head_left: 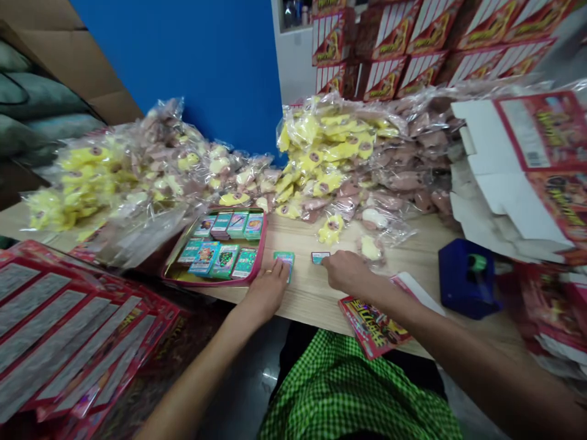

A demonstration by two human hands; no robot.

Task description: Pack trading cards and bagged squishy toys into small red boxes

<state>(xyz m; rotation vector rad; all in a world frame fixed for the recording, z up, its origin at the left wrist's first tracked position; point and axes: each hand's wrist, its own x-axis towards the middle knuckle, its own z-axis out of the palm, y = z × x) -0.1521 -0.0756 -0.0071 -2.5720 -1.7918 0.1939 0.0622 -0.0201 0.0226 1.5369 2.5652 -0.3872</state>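
Note:
My left hand (268, 289) lies on the table with its fingers stretched out over a green card (286, 256). It is open, palm down, just right of a tin tray (262, 235) with a pink rim. Several stacks of green and blue cards (225, 259) sit in the tray in two rows. My right hand (345, 272) is closed, its fingertips at the right edge of a small dark-bordered card (320, 257). Its thumb is hidden. Beyond the right hand are a bagged yellow plush (331, 229) and a bagged cream plush (370, 247).
Piles of plastic-bagged plush toys (330, 146) line the table's back. A blue tape dispenser (465, 278) and an unfolded white-and-red box (498, 183) are right. A red printed packet (376, 324) lies under my right forearm. Flat red boxes (59, 330) are stacked at left.

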